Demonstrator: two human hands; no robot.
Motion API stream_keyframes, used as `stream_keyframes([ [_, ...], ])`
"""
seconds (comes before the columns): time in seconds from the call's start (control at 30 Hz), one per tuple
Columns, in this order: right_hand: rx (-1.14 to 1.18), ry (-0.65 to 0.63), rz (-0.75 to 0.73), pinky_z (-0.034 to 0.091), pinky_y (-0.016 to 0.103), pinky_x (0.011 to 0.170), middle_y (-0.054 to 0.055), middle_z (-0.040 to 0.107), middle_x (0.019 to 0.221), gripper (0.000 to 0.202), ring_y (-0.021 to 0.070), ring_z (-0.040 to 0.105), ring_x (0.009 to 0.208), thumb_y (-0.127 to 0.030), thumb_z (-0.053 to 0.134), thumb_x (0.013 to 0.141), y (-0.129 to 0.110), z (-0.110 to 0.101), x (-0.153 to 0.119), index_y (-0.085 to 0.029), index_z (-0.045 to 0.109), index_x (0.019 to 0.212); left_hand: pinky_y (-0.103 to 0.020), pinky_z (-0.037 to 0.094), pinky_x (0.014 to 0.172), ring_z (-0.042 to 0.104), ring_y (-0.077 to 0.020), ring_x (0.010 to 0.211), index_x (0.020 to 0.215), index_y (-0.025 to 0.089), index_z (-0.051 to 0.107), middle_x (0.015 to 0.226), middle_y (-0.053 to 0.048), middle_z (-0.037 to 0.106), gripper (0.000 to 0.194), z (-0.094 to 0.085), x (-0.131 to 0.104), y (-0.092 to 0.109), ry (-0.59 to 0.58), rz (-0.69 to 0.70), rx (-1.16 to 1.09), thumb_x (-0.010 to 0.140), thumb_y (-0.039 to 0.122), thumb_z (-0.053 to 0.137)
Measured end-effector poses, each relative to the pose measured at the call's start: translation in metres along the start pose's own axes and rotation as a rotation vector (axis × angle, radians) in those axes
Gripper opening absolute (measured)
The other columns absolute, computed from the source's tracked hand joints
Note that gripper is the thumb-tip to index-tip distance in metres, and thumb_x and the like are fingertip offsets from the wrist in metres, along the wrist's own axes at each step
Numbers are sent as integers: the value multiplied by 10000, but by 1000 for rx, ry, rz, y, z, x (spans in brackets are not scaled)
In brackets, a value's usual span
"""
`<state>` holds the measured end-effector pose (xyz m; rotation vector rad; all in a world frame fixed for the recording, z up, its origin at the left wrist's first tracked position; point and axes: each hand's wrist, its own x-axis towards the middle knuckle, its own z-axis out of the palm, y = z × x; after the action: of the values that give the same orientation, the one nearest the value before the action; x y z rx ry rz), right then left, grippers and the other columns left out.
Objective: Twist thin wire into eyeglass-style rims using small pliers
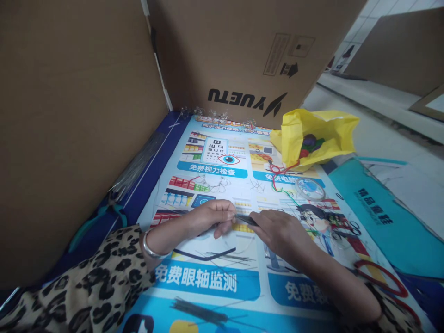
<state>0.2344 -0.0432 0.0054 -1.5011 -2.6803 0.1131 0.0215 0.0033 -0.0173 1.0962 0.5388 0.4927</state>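
Over the middle of a printed poster (208,280), both hands meet in front of me. My left hand (222,217) has its thumb and index finger pinched at the tip of a dark, slim tool; anything finer between them is too small to tell. From the right, my right hand (277,231) is wrapped round the dark slim tool (247,219), which points left toward my left fingertips. Below the hands a bundle of dark thin wires (199,311) lies on the poster, with loose wires (225,257) above it.
A yellow bag (321,134) holds coloured balls of thread. Near it are a tape roll (310,188) and red cord (275,173). Teal-handled pliers (99,219) and silvery wires (138,162) lie left. Cardboard walls (225,51) stand behind; teal card (385,217) lies right.
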Motion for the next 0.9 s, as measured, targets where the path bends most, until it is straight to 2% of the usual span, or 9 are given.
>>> stream_keyframes([
  [0.17, 315, -148, 113, 321, 231, 570, 13, 603, 718, 262, 130, 537, 652, -371, 390, 882, -1, -10, 3, -194, 536, 755, -176, 336, 397, 480, -54, 386, 726, 140, 497, 552, 16, 583, 202, 4, 0, 0, 71, 0, 6, 772, 324, 567],
  [0.3, 419, -205, 176, 308, 230, 550, 4, 578, 685, 228, 122, 501, 617, -375, 457, 831, 3, -17, 3, -191, 547, 731, -183, 362, 420, 504, -60, 407, 733, 133, 503, 580, -2, 603, 208, 4, 2, -3, 99, 29, 12, 789, 326, 560],
  [0.43, 513, -165, 221, 315, 233, 555, -3, 560, 674, 258, 121, 483, 623, -396, 439, 832, 8, -15, 3, -190, 563, 738, -183, 364, 449, 515, -59, 432, 763, 135, 501, 615, -5, 615, 196, 2, 2, -7, 148, 88, -10, 818, 320, 539],
  [0.6, 734, -125, 384, 317, 224, 510, -31, 497, 583, 242, 104, 438, 563, -380, 465, 797, 7, -8, 6, -185, 543, 676, -177, 369, 480, 518, -52, 455, 776, 132, 513, 650, -3, 620, 186, 1, 3, -9, 240, 164, -33, 831, 308, 533],
  [0.77, 903, 10, 469, 374, 242, 558, -15, 562, 631, 174, 116, 485, 600, -326, 498, 756, -4, -4, 8, -184, 555, 673, -184, 393, 496, 532, -56, 464, 786, 129, 513, 684, -14, 632, 184, 6, 3, -7, 278, 179, -32, 832, 306, 535],
  [0.9, 1062, 127, 563, 408, 255, 529, 2, 587, 628, 149, 135, 529, 597, -337, 534, 730, -14, -1, 10, -190, 559, 727, -199, 412, 497, 564, -81, 473, 798, 140, 474, 680, -20, 645, 209, 10, 3, -4, 335, 147, -7, 806, 327, 567],
])
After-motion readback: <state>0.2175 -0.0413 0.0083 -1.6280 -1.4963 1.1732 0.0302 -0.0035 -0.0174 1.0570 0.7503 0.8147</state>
